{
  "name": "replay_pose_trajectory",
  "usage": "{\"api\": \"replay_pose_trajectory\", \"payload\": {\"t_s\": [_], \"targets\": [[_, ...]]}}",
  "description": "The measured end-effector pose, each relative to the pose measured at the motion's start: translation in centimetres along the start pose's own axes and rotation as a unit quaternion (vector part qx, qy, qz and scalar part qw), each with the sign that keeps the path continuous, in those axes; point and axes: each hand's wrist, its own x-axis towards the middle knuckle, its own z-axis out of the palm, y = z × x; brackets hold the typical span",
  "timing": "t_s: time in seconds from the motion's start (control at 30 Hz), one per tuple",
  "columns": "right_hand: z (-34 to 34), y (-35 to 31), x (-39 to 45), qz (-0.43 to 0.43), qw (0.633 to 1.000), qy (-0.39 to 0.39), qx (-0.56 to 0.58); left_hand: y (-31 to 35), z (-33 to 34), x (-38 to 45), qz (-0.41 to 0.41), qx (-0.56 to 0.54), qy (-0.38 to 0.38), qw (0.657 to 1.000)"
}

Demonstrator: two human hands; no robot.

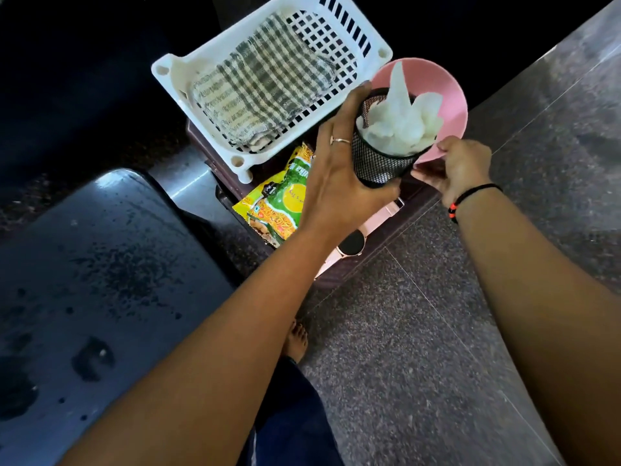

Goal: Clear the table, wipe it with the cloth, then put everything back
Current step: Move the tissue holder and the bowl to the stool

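View from above of a small dark table (396, 227) on a grey stone floor, holding a white plastic basket (208, 62) with the checked cloth (262, 85) folded inside it, a yellow-green snack packet (282, 203) and a pink watch (351, 245). The person's left hand (336, 169) is wrapped around a black mesh cup (379, 159) stuffed with white tissue, held upright and tilted slightly. The right hand (460, 166) pinches the near rim of a pink bowl (450, 95) just behind the cup. The cloth lies up and left of both hands, nearer the left
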Motion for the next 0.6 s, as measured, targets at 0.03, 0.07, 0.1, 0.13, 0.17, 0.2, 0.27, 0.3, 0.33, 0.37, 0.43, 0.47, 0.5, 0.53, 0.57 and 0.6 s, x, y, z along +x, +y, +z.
{"api": "replay_pose_trajectory", "payload": {"t_s": [0.03, 0.07, 0.1, 0.13, 0.17, 0.2, 0.27, 0.3, 0.33, 0.37, 0.43, 0.47, 0.5, 0.53, 0.57, 0.6], "targets": [[-0.1, -0.1, 0.1, 0.004, 1.000, -0.001, 0.011, -0.2, 0.2, 0.4, 0.006, 0.012, -0.009, 1.000], [-0.2, -0.1, 0.2, 0.007, 1.000, 0.000, 0.021, -0.4, 0.3, 0.6, 0.010, 0.018, -0.016, 1.000], [-0.3, -0.1, 0.3, 0.007, 1.000, 0.005, 0.030, -0.6, 0.4, 0.8, 0.013, 0.022, -0.021, 0.999], [-0.4, 0.0, 0.3, 0.004, 0.999, 0.013, 0.035, -0.8, 0.5, 1.0, 0.017, 0.023, -0.027, 0.999], [-0.5, -0.1, 0.3, 0.002, 0.999, 0.019, 0.039, -0.9, 0.6, 1.1, 0.022, 0.022, -0.030, 0.999], [-0.7, 0.0, 0.4, 0.000, 0.999, 0.026, 0.044, -1.0, 0.7, 1.1, 0.024, 0.018, -0.030, 0.999], [-0.8, 0.0, 0.4, 0.000, 0.998, 0.038, 0.045, -1.2, 0.9, 1.4, 0.022, 0.013, -0.016, 1.000], [-1.0, -0.1, 0.4, 0.001, 0.998, 0.043, 0.047, -1.3, 0.9, 1.6, 0.020, 0.010, -0.011, 1.000], [-1.1, -0.1, 0.5, 0.001, 0.998, 0.046, 0.048, -1.4, 0.9, 1.7, 0.019, 0.009, -0.007, 1.000], [-1.3, -0.1, 0.6, 0.002, 0.998, 0.049, 0.048, -1.5, 0.9, 2.0, 0.017, 0.010, -0.004, 1.000], [-1.7, 0.0, 0.7, 0.000, 0.998, 0.053, 0.042, -1.5, 0.8, 2.4, 0.004, 0.026, 0.003, 1.000], [-1.8, 0.0, 0.7, -0.002, 0.998, 0.053, 0.035, -1.5, 0.6, 2.7, -0.002, 0.038, 0.006, 0.999], [-1.9, 0.0, 0.6, -0.005, 0.998, 0.051, 0.030, -1.5, 0.6, 3.0, -0.008, 0.052, 0.005, 0.999], [-2.0, 0.0, 0.6, -0.007, 0.998, 0.048, 0.026, -1.4, 0.5, 3.2, -0.015, 0.066, 0.000, 0.998], [-2.1, 0.0, 0.5, -0.009, 0.999, 0.045, 0.025, -1.4, 0.6, 3.4, -0.022, 0.085, -0.009, 0.996], [-2.1, 0.0, 0.5, -0.011, 0.999, 0.044, 0.024, -1.4, 0.6, 3.5, -0.028, 0.113, -0.018, 0.993]]}}
